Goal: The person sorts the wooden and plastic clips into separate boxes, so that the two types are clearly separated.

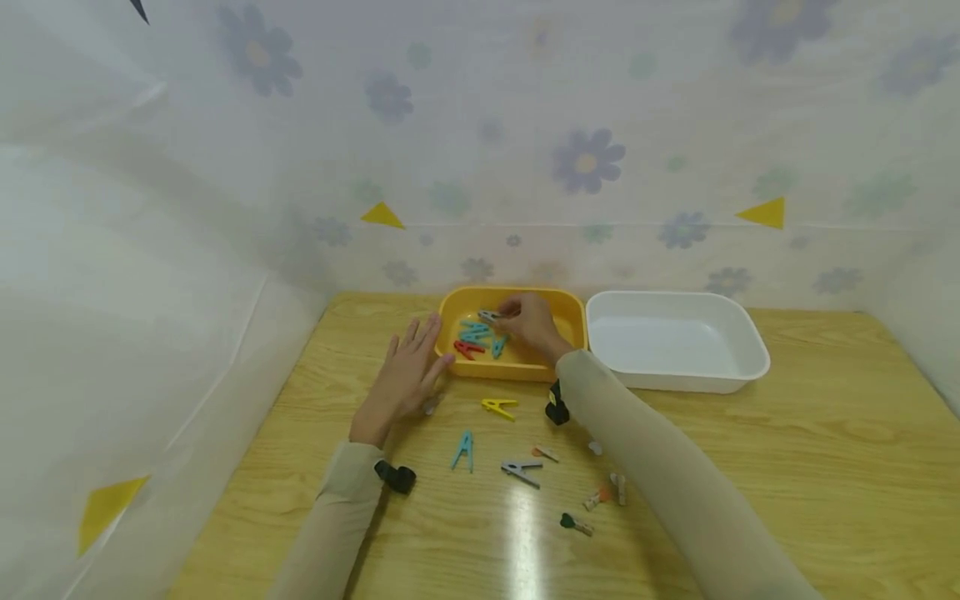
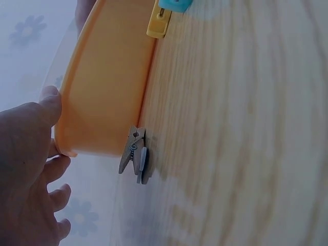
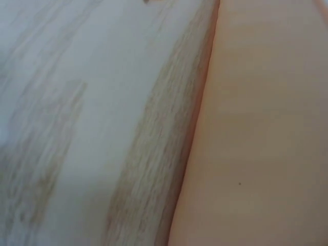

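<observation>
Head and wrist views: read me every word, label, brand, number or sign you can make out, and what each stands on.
No readable text in any view.
Orange tray, white tray: no lettering shows.
Clothespins: any markings are too small to read.
Black device at the right wrist: a tiny yellowish mark, too small to tell whether it is lettering.
Backdrop sheet: flower prints, no words.

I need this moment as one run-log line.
right hand: holds gray clip at yellow tray | left hand: touches yellow tray | yellow clip: on table
</observation>
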Action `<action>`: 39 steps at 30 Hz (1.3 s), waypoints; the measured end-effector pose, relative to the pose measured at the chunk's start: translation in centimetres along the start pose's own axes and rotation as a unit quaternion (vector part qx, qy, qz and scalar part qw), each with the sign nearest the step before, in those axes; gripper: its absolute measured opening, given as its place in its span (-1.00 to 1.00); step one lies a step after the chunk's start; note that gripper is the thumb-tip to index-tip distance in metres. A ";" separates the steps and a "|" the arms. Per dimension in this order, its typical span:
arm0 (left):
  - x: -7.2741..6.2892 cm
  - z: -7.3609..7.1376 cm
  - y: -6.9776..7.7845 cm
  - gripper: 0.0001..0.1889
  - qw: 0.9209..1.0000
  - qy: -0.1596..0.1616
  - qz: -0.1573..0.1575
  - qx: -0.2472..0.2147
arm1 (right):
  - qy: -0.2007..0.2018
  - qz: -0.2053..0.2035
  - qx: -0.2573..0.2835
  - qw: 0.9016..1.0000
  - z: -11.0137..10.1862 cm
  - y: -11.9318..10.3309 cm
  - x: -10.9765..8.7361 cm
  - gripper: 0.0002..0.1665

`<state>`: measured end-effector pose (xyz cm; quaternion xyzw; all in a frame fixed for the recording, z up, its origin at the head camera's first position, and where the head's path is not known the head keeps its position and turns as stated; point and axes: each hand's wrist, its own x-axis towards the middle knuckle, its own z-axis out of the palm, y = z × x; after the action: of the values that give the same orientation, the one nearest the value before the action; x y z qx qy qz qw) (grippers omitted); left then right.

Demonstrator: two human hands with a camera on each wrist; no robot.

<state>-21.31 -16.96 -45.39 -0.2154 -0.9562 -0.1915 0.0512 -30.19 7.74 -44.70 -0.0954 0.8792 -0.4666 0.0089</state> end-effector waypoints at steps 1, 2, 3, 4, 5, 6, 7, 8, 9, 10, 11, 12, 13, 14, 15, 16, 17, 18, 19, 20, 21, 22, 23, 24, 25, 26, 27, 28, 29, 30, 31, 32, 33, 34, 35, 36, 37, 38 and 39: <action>0.0 0.0 0.0 -0.24 1.000 0.000 0.000 -0.001 | 0.002 0.001 0.001 1.000 0.0 0.1 0.0 -0.70; 0.0 0.0 0.1 -0.24 1.000 0.001 0.001 -0.003 | 0.003 0.001 0.001 1.000 0.0 0.1 0.0 -0.70; 0.1 0.0 0.1 -0.24 1.000 0.001 0.000 -0.003 | 0.004 0.001 0.003 1.000 0.0 0.2 -0.1 -0.70; 0.1 0.0 0.2 -0.24 1.000 0.002 0.000 -0.003 | 0.004 0.001 0.007 1.000 0.0 0.2 -0.1 -0.70; 0.1 0.0 0.2 -0.23 1.000 0.003 0.000 -0.002 | 0.003 0.001 0.011 1.000 0.0 0.3 -0.1 -0.69; 0.1 0.0 0.2 -0.23 1.000 0.002 -0.001 -0.003 | 0.002 0.000 0.015 1.000 0.0 0.3 -0.1 -0.68; 0.1 0.1 0.2 -0.23 1.000 0.001 -0.001 -0.002 | 0.000 -0.001 0.018 1.000 0.0 0.4 -0.2 -0.68; 0.1 0.1 0.2 -0.23 1.000 0.000 -0.002 -0.002 | -0.001 0.000 0.022 1.000 -0.1 0.4 -0.2 -0.67; 0.1 0.1 0.3 -0.23 1.000 -0.001 -0.003 -0.002 | -0.002 0.001 0.024 1.000 -0.1 0.4 -0.2 -0.67; 0.1 0.1 0.2 -0.23 1.000 0.000 -0.002 -0.001 | -0.002 0.002 0.025 1.000 -0.1 0.5 -0.3 -0.67; 0.1 0.2 0.3 -0.23 1.000 -0.001 -0.003 -0.002 | -0.002 0.003 0.026 1.000 -0.2 0.5 -0.3 -0.67; 0.2 0.2 0.3 -0.23 1.000 0.000 -0.003 -0.003 | -0.002 0.003 0.024 1.000 -0.2 0.5 -0.3 -0.67; 0.2 0.2 0.3 -0.24 1.000 0.001 -0.002 -0.004 | -0.001 0.002 0.022 1.000 -0.2 0.5 -0.3 -0.67; 0.2 0.2 0.3 -0.24 1.000 0.002 -0.002 -0.005 | 0.000 0.003 0.022 1.000 -0.3 0.4 -0.3 -0.68; 0.2 0.3 0.3 -0.24 1.000 0.003 -0.002 -0.005 | 0.002 0.001 0.019 1.000 -0.4 0.4 -0.3 -0.68; 0.2 0.3 0.2 -0.24 1.000 0.003 -0.001 -0.005 | 0.002 0.000 0.020 1.000 -0.5 0.3 -0.4 -0.68; 0.2 0.3 0.2 -0.24 1.000 0.003 0.000 -0.006 | 0.001 -0.001 0.021 1.000 -0.6 0.2 -0.4 -0.68; 0.2 0.3 0.2 -0.24 1.000 0.004 0.000 -0.006 | 0.001 -0.004 0.019 1.000 -0.8 0.1 -0.5 -0.68; 0.2 0.4 0.2 -0.24 1.000 0.004 0.001 -0.005 | 0.000 -0.006 0.018 1.000 -0.9 0.0 -0.6 -0.69; 0.3 0.4 0.1 -0.24 1.000 0.003 0.001 -0.004 | 0.000 -0.006 0.019 1.000 -1.0 -0.1 -0.7 -0.69; 0.3 0.4 0.1 -0.24 1.000 0.002 0.002 -0.003 | -0.001 -0.006 0.021 1.000 -1.2 -0.1 -0.8 -0.69; 0.3 0.3 0.1 -0.23 1.000 0.001 0.002 -0.003 | -0.002 -0.006 0.023 1.000 -1.3 -0.2 -1.0 -0.69; 0.3 0.3 0.1 -0.23 1.000 0.001 0.003 -0.004 | -0.003 -0.006 0.025 1.000 -1.5 -0.3 -1.1 -0.69; 0.3 0.2 0.0 -0.23 1.000 0.001 0.003 -0.005 | -0.002 -0.005 0.029 1.000 -1.7 -0.4 -1.3 -0.68; 0.3 0.2 0.0 -0.23 1.000 0.001 0.004 -0.005 | -0.003 -0.006 0.032 0.999 -1.9 -0.4 -1.5 -0.68; 0.3 0.2 0.0 -0.24 1.000 0.001 0.004 -0.006 | -0.003 -0.007 0.036 0.999 -2.0 -0.5 -1.7 -0.67; 0.4 0.1 -0.1 -0.24 1.000 0.002 0.004 -0.006 | -0.003 -0.010 0.041 0.999 -2.2 -0.6 -1.9 -0.66; 0.4 0.1 -0.1 -0.24 1.000 0.002 0.004 -0.006 | -0.004 -0.013 0.045 0.999 -2.4 -0.7 -2.1 -0.65; 0.4 0.1 -0.2 -0.24 1.000 0.002 0.005 -0.006 | -0.004 -0.016 0.049 0.999 -2.6 -0.8 -2.3 -0.65; 0.4 0.1 -0.3 -0.24 1.000 0.002 0.005 -0.004 | -0.003 -0.021 0.053 0.998 -2.8 -0.9 -2.5 -0.64; 0.4 0.1 -0.4 -0.24 1.000 0.003 0.006 -0.003 | -0.002 -0.028 0.053 0.998 -3.0 -1.0 -2.7 -0.64; 0.4 0.1 -0.5 -0.24 1.000 0.003 0.006 -0.003 | 0.000 -0.035 0.058 0.998 -3.1 -1.1 -3.0 -0.64; 0.4 0.1 -0.6 -0.24 1.000 0.004 0.007 -0.003 | 0.004 -0.042 0.061 0.997 -3.3 -1.2 -3.2 -0.64; 0.4 0.1 -0.7 -0.24 1.000 0.004 0.007 -0.003 | 0.007 -0.049 0.063 0.997 -3.5 -1.2 -3.5 -0.64; 0.4 0.2 -0.8 -0.24 1.000 0.005 0.008 -0.004 | 0.012 -0.060 0.065 0.996 -3.6 -1.3 -3.7 -0.65; 0.4 0.2 -0.9 -0.24 1.000 0.005 0.007 -0.004 | 0.016 -0.070 0.066 0.995 -3.8 -1.4 -4.0 -0.66; 0.4 0.1 -1.0 -0.25 1.000 0.006 0.007 -0.004 | 0.019 -0.077 0.068 0.995 -4.0 -1.5 -4.3 -0.68; 0.4 0.1 -1.1 -0.25 1.000 0.006 0.006 -0.004 | 0.019 -0.084 0.071 0.994 -4.2 -1.7 -4.6 -0.69; 0.4 0.1 -1.2 -0.25 1.000 0.005 0.005 -0.005 | 0.021 -0.088 0.074 0.993 -4.4 -1.9 -5.0 -0.70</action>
<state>-22.21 -17.73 -45.77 -0.2197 -0.9538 -0.1970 0.0564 -25.40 11.18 -41.04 -0.1620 0.8305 -0.5312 -0.0436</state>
